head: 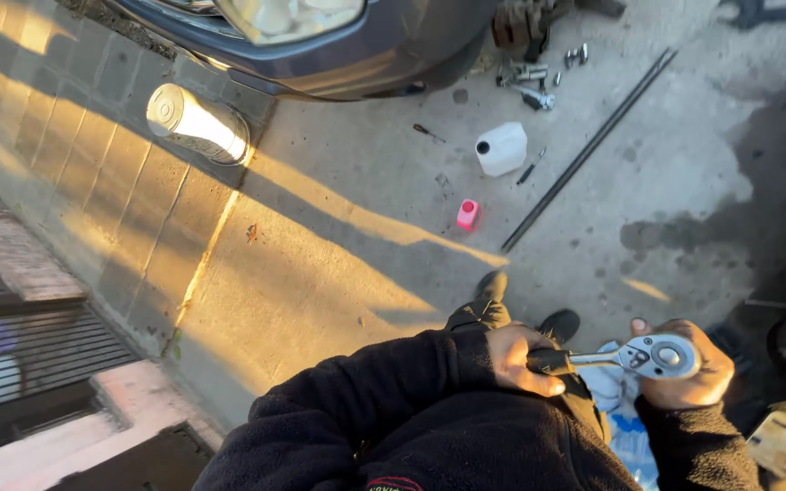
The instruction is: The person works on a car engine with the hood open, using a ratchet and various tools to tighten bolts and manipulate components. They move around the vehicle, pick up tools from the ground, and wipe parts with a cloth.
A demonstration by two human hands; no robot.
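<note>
Ratchet wrench (634,356) — between both hands — gripped.

A white jug (501,148) with a black cap is sitting on the concrete near the car's bumper, squarish and lying in shade. A small pink bottle (468,215) is standing just below it, apart from it, beside a long dark rod. A pale can (196,123) is lying on its side at the edge of the paving, catching the sunlight with its round end facing the camera.
</note>
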